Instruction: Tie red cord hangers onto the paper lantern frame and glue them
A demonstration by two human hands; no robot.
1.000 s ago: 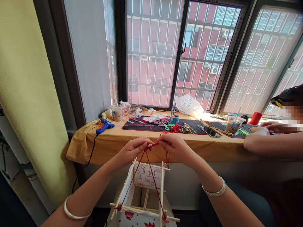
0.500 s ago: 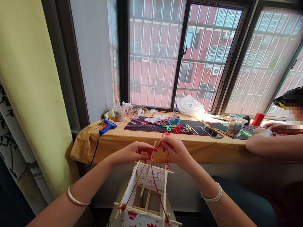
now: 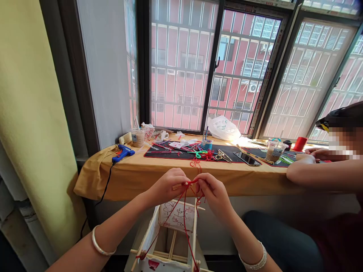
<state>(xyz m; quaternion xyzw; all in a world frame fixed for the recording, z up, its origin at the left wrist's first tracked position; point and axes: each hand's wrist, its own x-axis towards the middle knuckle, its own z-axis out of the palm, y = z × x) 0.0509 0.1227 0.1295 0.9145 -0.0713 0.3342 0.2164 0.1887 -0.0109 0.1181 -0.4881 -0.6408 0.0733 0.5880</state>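
Note:
My left hand (image 3: pixel 167 186) and my right hand (image 3: pixel 212 194) meet above a lantern frame of thin wooden sticks with paper panels (image 3: pixel 176 216). Both pinch a red cord (image 3: pixel 190 182) at the gap between them, and its strands run down to the lantern's lower corners. A short wooden stick (image 3: pixel 177 186) pokes out from under my left fingers. More red knotted cord (image 3: pixel 195 163) dangles beyond the hands. The lantern's lower part is cut off by the picture's bottom edge.
A yellow cloth (image 3: pixel 227 177) covers the window ledge. On it lie black mats, a blue glue gun (image 3: pixel 123 153), green scissors (image 3: pixel 201 154), a phone (image 3: pixel 246 158) and plastic cups. A co-worker's arm (image 3: pixel 317 175) rests at the right.
My hands have drawn closer together over the lantern. The stick that stood upright between them now lies low against my left hand. The view has shifted slightly.

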